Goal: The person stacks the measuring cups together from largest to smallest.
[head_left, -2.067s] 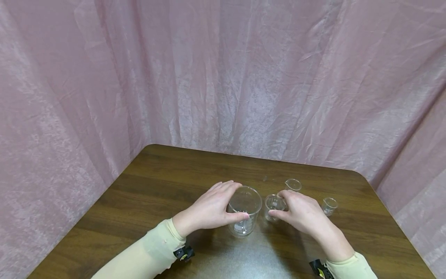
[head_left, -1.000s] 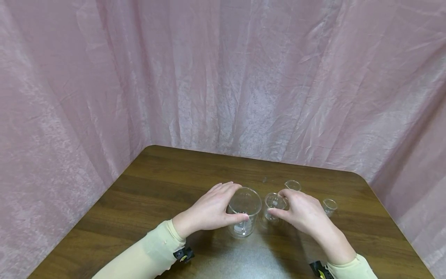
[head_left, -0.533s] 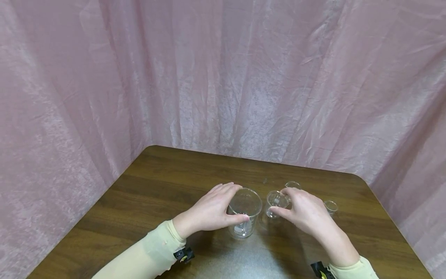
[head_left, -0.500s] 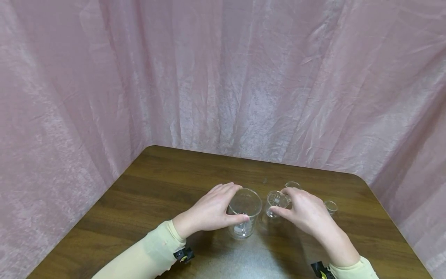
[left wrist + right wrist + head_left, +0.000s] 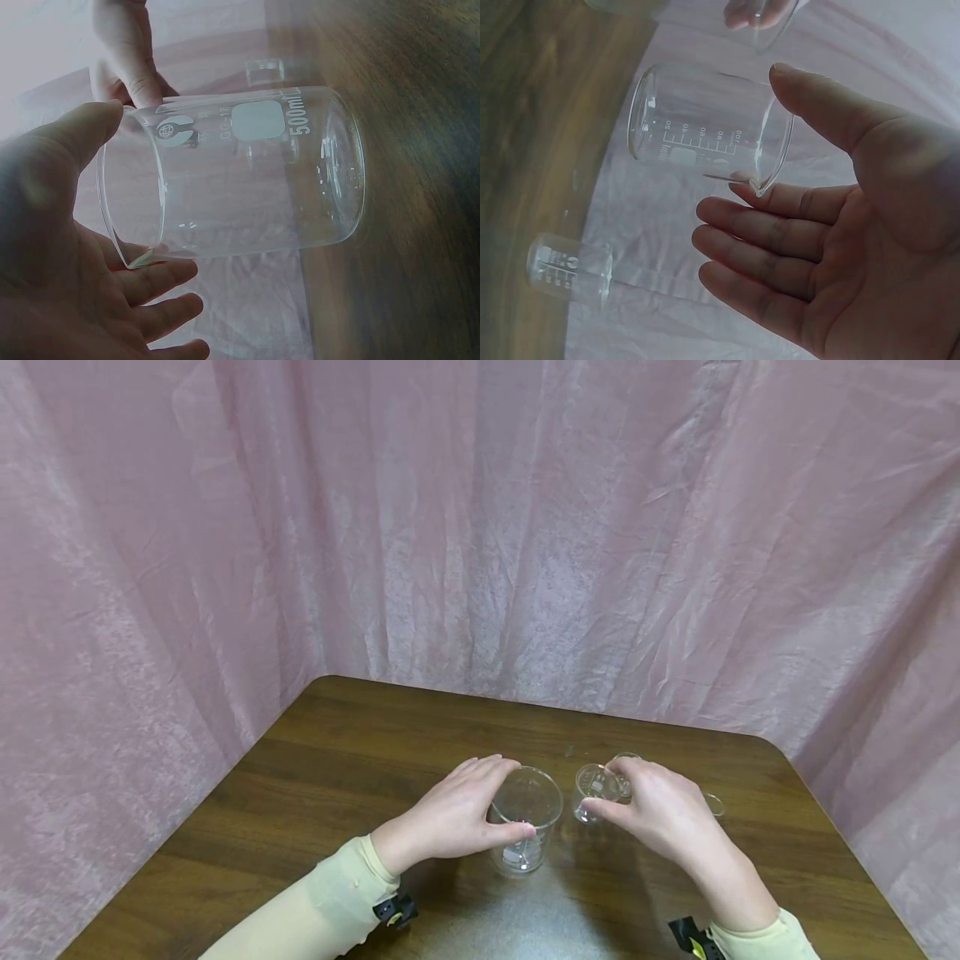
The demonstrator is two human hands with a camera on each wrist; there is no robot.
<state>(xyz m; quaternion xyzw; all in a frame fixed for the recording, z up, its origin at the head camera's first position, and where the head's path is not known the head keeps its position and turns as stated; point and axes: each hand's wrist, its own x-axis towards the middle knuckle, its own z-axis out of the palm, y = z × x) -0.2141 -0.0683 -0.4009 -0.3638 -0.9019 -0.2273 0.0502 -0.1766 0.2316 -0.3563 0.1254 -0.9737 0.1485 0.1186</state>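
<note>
My left hand [image 5: 461,810] holds a large clear glass beaker [image 5: 525,852] at its rim, thumb on the near side and fingertips on the far side. The left wrist view shows "500ml" printed on this upright beaker [image 5: 259,180]. To its right, my right hand [image 5: 663,810] pinches the rim of a smaller glass beaker [image 5: 592,806] between thumb and index finger. Markings up to 100 show on that beaker [image 5: 705,127] in the right wrist view, where its base appears raised off the wood. The other right fingers [image 5: 757,262] stretch out below the rim.
Behind my right hand stands another small beaker [image 5: 624,757], partly hidden. One more beaker rim [image 5: 715,804] shows right of that hand. A small graduated beaker [image 5: 570,270] stands on the wooden table [image 5: 390,727]. Pink curtains [image 5: 480,527] hang around it.
My right hand has moved slightly away from me and to the right with the smaller beaker, covering more of the beakers behind it. The left hand and large beaker stay put.
</note>
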